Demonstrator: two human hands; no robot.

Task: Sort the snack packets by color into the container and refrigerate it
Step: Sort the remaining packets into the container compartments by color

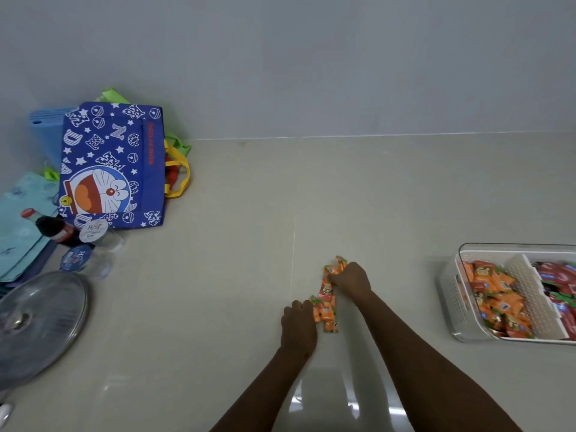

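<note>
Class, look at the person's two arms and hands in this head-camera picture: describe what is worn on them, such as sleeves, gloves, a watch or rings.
Both forearms are bare as far as the frame shows: no sleeves reach into view. The left hand and right hand wear no gloves. No watch, bracelet or band shows at either wrist. Rings cannot be ruled out, since the fingers are curled and small in the picture.

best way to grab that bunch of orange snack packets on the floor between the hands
Take the bunch of orange snack packets across its long sides, coming from above with a hand at each end. It lies flat on the tiled floor as a loose narrow row, so squeezing inward should keep packets together. The left hand is at the near end, the right hand at the far end.
</note>
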